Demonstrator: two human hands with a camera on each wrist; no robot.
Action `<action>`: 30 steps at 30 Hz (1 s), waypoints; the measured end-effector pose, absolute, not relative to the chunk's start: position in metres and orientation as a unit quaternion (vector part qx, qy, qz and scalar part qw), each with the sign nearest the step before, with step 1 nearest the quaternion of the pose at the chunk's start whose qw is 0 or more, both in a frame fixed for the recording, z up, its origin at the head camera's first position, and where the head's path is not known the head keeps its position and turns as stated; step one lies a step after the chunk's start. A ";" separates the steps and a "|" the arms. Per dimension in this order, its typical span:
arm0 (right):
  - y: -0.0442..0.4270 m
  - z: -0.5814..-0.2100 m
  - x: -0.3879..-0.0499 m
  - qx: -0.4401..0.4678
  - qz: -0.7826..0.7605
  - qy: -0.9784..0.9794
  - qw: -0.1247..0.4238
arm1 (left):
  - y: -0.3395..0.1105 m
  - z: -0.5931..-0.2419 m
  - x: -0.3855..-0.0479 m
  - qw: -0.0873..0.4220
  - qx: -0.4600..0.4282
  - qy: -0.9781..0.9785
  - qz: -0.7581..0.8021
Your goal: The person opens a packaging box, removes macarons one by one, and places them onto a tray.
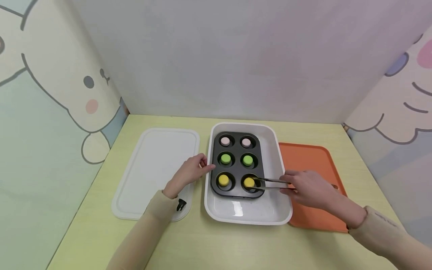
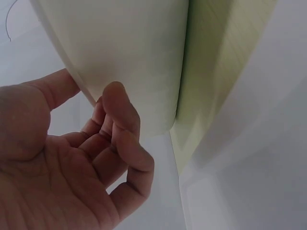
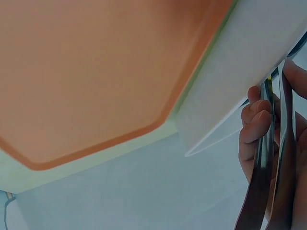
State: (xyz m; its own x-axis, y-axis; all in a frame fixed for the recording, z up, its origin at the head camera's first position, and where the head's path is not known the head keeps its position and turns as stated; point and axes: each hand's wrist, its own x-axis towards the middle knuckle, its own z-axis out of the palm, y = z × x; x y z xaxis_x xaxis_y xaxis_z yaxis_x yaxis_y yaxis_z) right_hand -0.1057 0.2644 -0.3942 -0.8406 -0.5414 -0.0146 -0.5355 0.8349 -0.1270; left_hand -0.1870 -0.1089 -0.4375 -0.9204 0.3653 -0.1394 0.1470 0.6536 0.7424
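In the head view a dark muffin tin (image 1: 236,169) lies inside a white tub (image 1: 233,218). Its cups hold two pink pieces (image 1: 225,141), two green ones (image 1: 225,159) and two yellow ones, left (image 1: 223,180) and right (image 1: 249,182). My right hand (image 1: 308,188) grips metal tongs (image 1: 275,188), whose tips lie on either side of the right yellow piece; contact cannot be told. My left hand (image 1: 190,170) holds the tub's left rim, thumb over it by the tin's edge. In the left wrist view its curled fingers (image 2: 117,108) are outside the tub wall (image 2: 129,43).
A white board or tray (image 1: 155,168) lies left of the tub, with a small black object (image 1: 181,204) near its lower right corner under my left wrist. An orange tray (image 1: 310,159) lies to the right, partly beneath my right hand. Walls stand behind and at both sides.
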 end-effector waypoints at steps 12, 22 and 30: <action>0.266 -0.391 -0.101 -0.278 -0.074 0.957 0.028 | -0.110 -0.437 -0.186 0.143 0.140 0.897 0.393; 0.279 -0.360 -0.103 -0.282 -0.086 0.954 -0.058 | -0.110 -0.437 -0.187 0.141 0.141 0.897 0.394; 0.317 -0.336 -0.116 -0.262 -0.053 0.955 -0.128 | -0.110 -0.437 -0.187 0.149 0.143 0.894 0.398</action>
